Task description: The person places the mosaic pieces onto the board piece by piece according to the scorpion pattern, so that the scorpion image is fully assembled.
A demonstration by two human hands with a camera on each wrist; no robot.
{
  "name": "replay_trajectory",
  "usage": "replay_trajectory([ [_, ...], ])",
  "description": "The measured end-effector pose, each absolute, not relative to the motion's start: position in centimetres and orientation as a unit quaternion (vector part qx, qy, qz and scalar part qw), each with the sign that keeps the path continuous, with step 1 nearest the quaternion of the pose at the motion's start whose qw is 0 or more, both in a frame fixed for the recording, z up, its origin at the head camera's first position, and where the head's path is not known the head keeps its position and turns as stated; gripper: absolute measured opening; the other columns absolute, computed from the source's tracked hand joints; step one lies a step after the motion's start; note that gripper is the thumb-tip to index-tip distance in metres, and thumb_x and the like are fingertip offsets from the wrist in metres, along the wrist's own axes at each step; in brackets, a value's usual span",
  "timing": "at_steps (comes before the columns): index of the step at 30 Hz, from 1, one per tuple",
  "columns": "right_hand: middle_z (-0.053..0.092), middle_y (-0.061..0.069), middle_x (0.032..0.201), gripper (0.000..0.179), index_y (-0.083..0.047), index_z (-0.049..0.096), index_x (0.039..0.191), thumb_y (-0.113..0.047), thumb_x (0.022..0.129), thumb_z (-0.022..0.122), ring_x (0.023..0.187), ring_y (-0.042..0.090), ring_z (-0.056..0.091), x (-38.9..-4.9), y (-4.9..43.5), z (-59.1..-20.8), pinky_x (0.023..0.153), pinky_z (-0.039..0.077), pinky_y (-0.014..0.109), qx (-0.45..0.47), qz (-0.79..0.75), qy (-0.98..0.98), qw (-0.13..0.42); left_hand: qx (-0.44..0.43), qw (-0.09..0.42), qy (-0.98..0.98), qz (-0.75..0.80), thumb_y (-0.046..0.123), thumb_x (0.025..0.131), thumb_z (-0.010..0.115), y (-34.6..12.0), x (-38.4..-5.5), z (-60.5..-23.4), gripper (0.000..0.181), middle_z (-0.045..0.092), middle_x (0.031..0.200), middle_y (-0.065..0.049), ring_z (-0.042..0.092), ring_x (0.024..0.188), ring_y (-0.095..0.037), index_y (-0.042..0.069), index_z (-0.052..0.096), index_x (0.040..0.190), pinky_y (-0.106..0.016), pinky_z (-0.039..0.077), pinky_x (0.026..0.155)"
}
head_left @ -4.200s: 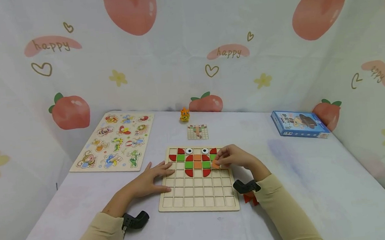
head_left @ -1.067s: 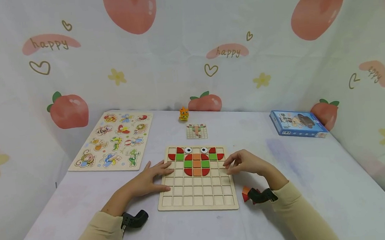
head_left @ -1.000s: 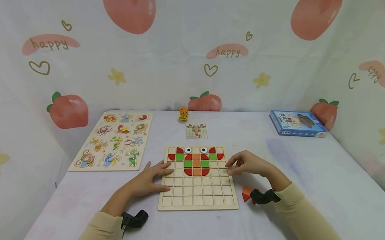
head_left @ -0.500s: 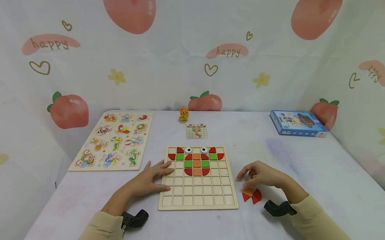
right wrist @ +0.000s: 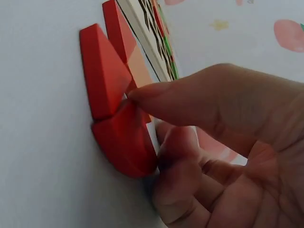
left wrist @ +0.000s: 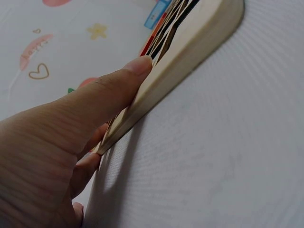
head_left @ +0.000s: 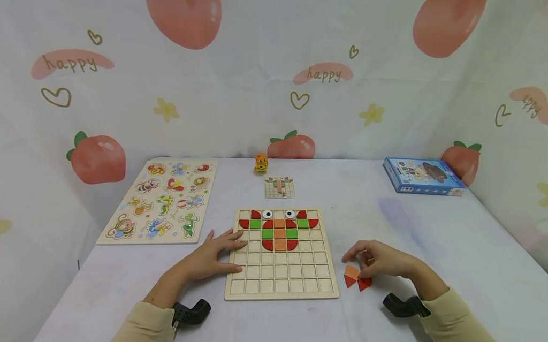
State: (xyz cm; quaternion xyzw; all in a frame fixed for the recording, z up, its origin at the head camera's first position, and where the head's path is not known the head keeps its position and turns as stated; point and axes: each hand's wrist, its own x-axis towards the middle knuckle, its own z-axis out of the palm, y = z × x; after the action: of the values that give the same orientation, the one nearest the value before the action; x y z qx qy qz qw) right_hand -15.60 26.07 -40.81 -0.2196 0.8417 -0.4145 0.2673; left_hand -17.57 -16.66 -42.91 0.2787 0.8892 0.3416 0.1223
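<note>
A wooden grid board lies on the table, bearing red, green and orange tiles and two eye tiles in its upper rows. Spread over the board's left edge is my left hand; its thumb presses the rim in the left wrist view. Right of the board, my right hand pinches a red quarter-circle tile between thumb and finger, low at the table. Touching or close beside that tile are red triangle tiles and an orange tile. My right fingers partly hide the quarter-circle in the head view.
A small pattern card lies behind the board, with an orange-yellow toy figure farther back. An animal puzzle board is at the back left, and a blue box at the back right. A printed curtain surrounds the table.
My right hand has moved from the board's right side down to the loose tiles and now grips the red quarter-circle. An orange tile earlier in its fingers now sits on the board. The left hand stays put.
</note>
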Motion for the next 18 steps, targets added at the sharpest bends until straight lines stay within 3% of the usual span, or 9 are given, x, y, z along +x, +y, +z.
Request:
replay_trajectory([
  [11, 0.061, 0.012, 0.096, 0.028, -0.001, 0.061, 0.105, -0.007, 0.079, 0.070, 0.063, 0.007, 0.047, -15.51, 25.77, -41.09, 0.056, 0.043, 0.019, -0.222, -0.408, 0.850, 0.248, 0.281, 0.118, 0.888, 0.343, 0.045, 0.076, 0.072, -16.70, -17.64, -43.01, 0.065, 0.032, 0.151, -0.006, 0.016, 0.144, -0.032, 0.014, 0.055, 0.131, -0.060, -0.008, 0.113],
  [18, 0.060, 0.013, 0.100, 0.032, -0.002, 0.062, 0.107, -0.008, 0.078, 0.072, 0.060, 0.006, 0.046, -15.43, 25.69, -40.97, 0.053, 0.044, 0.018, -0.229, -0.406, 0.848, 0.252, 0.283, 0.121, 0.886, 0.345, 0.045, 0.076, 0.072, -16.72, -17.59, -42.97, 0.066, 0.032, 0.151, -0.007, 0.016, 0.144, -0.032, 0.013, 0.055, 0.131, -0.060, -0.009, 0.113],
])
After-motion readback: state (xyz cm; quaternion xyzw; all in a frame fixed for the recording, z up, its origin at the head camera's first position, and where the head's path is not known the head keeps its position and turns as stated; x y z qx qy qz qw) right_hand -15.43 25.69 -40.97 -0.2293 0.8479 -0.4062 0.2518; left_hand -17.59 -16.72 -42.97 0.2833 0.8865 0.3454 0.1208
